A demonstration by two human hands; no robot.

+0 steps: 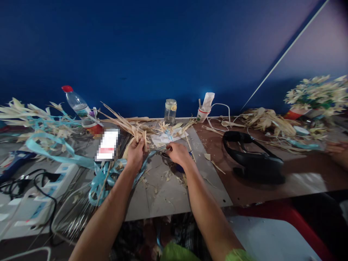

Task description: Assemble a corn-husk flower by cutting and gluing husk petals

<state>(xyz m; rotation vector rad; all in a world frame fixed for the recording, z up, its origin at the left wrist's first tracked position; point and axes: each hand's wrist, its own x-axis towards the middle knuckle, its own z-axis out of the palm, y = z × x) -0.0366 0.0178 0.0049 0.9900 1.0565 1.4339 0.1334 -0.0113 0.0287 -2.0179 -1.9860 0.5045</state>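
My left hand point(135, 154) is closed around a bundle of dried straw strips point(141, 137) that stand up out of the fist. My right hand point(178, 153) is closed on a pair of scissors point(165, 154), whose blades point left toward the straw. Both hands hover over a grey cutting mat point(165, 188) littered with straw offcuts. A light blue ribbon point(100, 174) trails from under my left wrist toward the left.
A plastic water bottle point(77, 103), a glass jar point(170, 111) and a paper cup point(202, 114) stand along the blue wall. A black headset point(252, 159) lies to the right. Power strips point(40, 203) with cables lie left. Another person's hand point(338, 152) shows far right near straw flowers point(318, 92).
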